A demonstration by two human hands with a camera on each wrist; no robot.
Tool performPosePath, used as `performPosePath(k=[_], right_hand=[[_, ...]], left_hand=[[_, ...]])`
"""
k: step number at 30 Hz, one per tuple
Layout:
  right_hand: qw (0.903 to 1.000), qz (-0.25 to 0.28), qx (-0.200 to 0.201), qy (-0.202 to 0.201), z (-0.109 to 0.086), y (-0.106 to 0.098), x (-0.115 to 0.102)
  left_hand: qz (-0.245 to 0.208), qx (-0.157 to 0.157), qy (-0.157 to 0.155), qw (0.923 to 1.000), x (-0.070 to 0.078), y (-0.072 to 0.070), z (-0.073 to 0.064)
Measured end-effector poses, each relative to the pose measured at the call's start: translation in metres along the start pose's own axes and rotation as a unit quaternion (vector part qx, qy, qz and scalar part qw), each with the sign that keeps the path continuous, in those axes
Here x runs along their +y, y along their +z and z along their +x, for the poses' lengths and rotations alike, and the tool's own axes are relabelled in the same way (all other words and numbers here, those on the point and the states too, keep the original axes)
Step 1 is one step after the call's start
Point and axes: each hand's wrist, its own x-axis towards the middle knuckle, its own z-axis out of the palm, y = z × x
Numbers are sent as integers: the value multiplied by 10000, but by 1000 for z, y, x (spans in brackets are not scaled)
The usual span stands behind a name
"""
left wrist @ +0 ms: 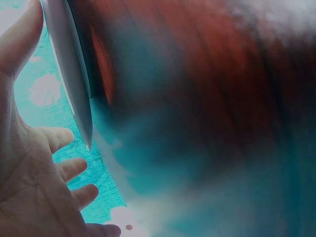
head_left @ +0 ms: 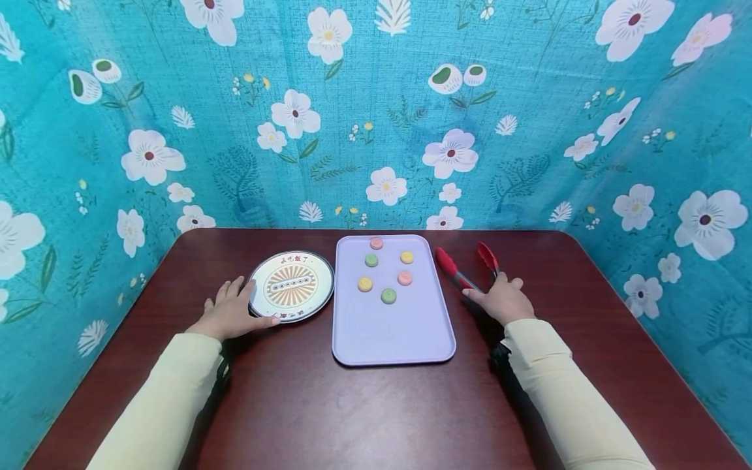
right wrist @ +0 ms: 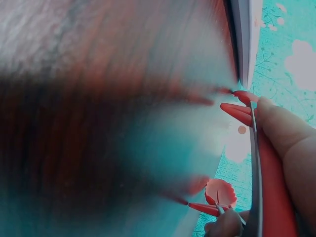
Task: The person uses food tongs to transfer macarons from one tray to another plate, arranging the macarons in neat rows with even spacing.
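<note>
My left hand [head_left: 226, 310] is at the left side of a round white plate [head_left: 294, 287] with an orange sunburst print. Its fingers are spread and fairly straight, the thumb at the near rim; in the left wrist view the plate's edge [left wrist: 74, 84] stands beside the thumb. Right of the tray, my right hand [head_left: 505, 299] holds metal tongs with red tips [head_left: 448, 261]. The tongs' arms are spread apart with nothing between them. The right wrist view shows the thumb along the red-covered handle [right wrist: 271, 187]; other fingers are partly hidden.
Between the hands lies a lilac rectangular tray [head_left: 392, 339]. Several small round pink, green and yellow cookie-like pieces [head_left: 388, 296] are scattered over its far half. Everything stands on a dark, glossy wooden table [head_left: 282, 405]. A blue floral cloth [head_left: 352, 143] hangs around the back and sides.
</note>
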Motion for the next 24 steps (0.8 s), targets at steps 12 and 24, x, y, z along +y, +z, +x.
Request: performPosePath(k=[12,24], right_hand=[[10000,-5,-14,-45,3,-2,4],[10000,49,-25,-41,3,-4,6]], left_hand=[[93,-139,16,9999,2,-3,3],[94,-274,45,9996,2,-4,2]])
